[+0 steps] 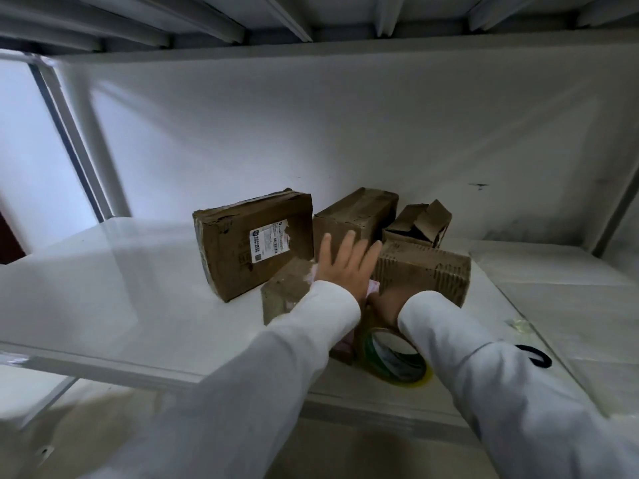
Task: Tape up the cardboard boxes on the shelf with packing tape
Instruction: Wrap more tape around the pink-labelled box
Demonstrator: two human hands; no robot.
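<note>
Standing behind the person, I watch both white sleeves reach onto the white shelf (114,305), where a cluster of cardboard boxes sits against the back wall. The left hand (340,262) is spread wide, fingers straight, its grip holding nothing; it lies flat over a small low box (287,292), apparently to pin it down so it cannot slide while tape goes on. The right hand (383,305) is mostly hidden behind its own sleeve and the left wrist, so I cannot tell how its grip stands. Just below it, near the shelf's front edge, is the roll of packing tape (396,356), green inside its core, seemingly kept close for the pull. Around the hands stand the labelled box (252,243) to the left, a tall box (356,216) behind, an open-flapped box (418,223) farther back on the right, and a ribbed box (425,271) beside the right hand. Something pink (344,344) shows under the left wrist; I cannot make out what it is.
</note>
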